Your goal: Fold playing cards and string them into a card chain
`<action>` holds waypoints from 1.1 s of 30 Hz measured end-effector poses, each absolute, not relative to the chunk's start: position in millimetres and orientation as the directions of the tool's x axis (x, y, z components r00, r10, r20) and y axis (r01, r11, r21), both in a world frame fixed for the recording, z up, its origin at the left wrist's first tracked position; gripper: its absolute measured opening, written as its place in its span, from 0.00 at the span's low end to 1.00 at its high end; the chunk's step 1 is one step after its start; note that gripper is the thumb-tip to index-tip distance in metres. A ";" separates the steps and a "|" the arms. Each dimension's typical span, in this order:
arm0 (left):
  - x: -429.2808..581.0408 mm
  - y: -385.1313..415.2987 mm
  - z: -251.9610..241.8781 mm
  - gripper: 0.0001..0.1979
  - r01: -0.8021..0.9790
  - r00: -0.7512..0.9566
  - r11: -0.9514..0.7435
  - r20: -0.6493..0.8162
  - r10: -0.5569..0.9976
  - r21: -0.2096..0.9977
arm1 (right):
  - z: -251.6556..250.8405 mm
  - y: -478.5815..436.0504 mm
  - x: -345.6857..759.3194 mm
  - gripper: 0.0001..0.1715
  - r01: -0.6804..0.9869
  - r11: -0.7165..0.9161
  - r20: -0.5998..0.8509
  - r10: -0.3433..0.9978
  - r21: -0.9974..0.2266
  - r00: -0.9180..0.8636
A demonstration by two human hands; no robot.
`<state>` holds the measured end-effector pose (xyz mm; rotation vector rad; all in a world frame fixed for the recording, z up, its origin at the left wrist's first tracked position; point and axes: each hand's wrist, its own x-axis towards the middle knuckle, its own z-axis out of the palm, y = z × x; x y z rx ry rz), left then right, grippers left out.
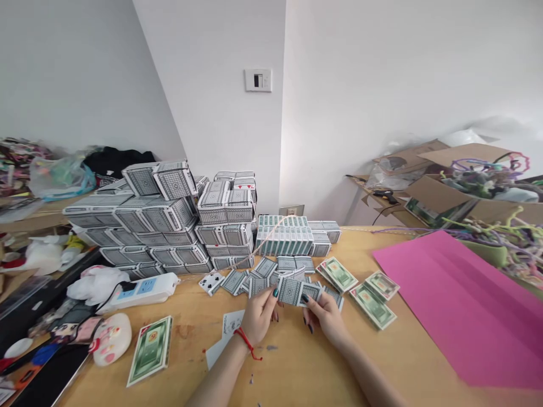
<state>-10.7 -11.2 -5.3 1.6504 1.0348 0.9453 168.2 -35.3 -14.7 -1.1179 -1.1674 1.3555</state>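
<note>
My left hand (pixel 259 312) pinches a grey-backed playing card (pixel 291 291) between thumb and fingers, patterned back facing up. A second playing card (pixel 311 291) is gripped by my right hand (pixel 327 319), its edge meeting or overlapping the first; I cannot tell whether they are joined. Just beyond my hands, loose playing cards (pixel 266 267) lie in a heap. One of them, a face-up card (pixel 211 281), shows black pips at the heap's left. Beside my left wrist, which wears a red cord, a white card (pixel 233 321) lies partly covered by my arm.
Stacked blocks made of cards (pixel 156 220) stand along the back left, near a row of card boxes (pixel 284 234). Green card packs (pixel 373 305) lie on the right, another green pack (pixel 150 349) on the left. A power strip (pixel 144 289) and pink sheet (pixel 458 311) flank the work area.
</note>
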 end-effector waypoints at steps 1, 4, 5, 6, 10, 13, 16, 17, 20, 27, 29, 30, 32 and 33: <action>-11.7 -11.7 -3.4 0.18 0.217 0.364 -0.219 0.129 0.922 0.951 | -16.2 -34.7 168.9 0.22 -0.103 -0.050 -0.041 0.995 -0.993 -0.088; -13.4 -13.1 2.0 0.19 0.257 0.401 -0.264 0.145 0.904 0.930 | -19.3 -32.4 171.2 0.20 -0.094 -0.010 -0.004 0.998 -0.996 -0.065; -13.5 -13.3 3.2 0.18 0.270 0.411 -0.276 0.149 0.900 0.923 | -19.8 -31.6 171.7 0.19 -0.099 0.015 0.020 0.999 -0.995 -0.049; -13.3 -13.3 3.8 0.18 0.281 0.420 -0.285 0.150 0.895 0.916 | -20.2 -30.7 172.1 0.18 -0.113 0.044 0.047 0.998 -0.993 -0.031; -11.7 -11.7 2.2 0.18 0.291 0.453 -0.278 0.124 0.883 0.915 | -21.2 -28.0 173.2 0.11 -0.195 0.118 0.119 0.993 -0.974 0.007; -11.8 -9.8 -0.4 0.17 0.294 0.454 -0.270 0.114 0.884 0.917 | -21.6 -27.2 175.4 0.11 -0.193 0.123 0.130 0.991 -0.973 -0.022; -13.4 -9.2 -0.6 0.17 0.299 0.473 -0.290 0.123 0.873 0.909 | -21.7 -27.0 178.1 0.11 -0.126 0.130 0.134 0.991 -0.983 -0.025; -13.9 -9.3 0.0 0.17 0.296 0.480 -0.296 0.126 0.868 0.908 | -21.7 -26.9 178.5 0.12 -0.113 0.126 0.129 0.991 -0.986 -0.025; -14.2 -10.3 2.4 0.17 0.279 0.483 -0.285 0.123 0.867 0.917 | -22.2 -26.6 176.8 0.13 -0.137 0.091 0.098 0.994 -0.986 -0.042; -9.4 -13.0 0.6 0.18 0.251 0.436 -0.209 0.082 0.896 0.945 | -18.5 -23.3 171.7 0.15 -0.239 0.055 0.035 0.996 -0.970 0.087; -8.8 -13.0 -0.4 0.17 0.239 0.422 -0.200 0.084 0.903 0.950 | -17.7 -22.1 173.4 0.16 -0.287 0.044 0.016 0.995 -0.957 0.100; -8.8 -12.9 -0.7 0.17 0.232 0.417 -0.194 0.083 0.905 0.953 | -17.8 -21.5 174.5 0.16 -0.311 0.038 0.008 0.995 -0.950 0.099; -9.2 -12.5 -0.7 0.17 0.223 0.416 -0.182 0.075 0.906 0.958 | -19.1 -20.5 176.6 0.16 -0.341 0.022 -0.006 0.997 -0.940 0.083; -9.4 -12.4 -0.4 0.17 0.222 0.418 -0.178 0.071 0.905 0.959 | -20.0 -19.9 177.3 0.16 -0.346 0.013 -0.011 0.998 -0.938 0.067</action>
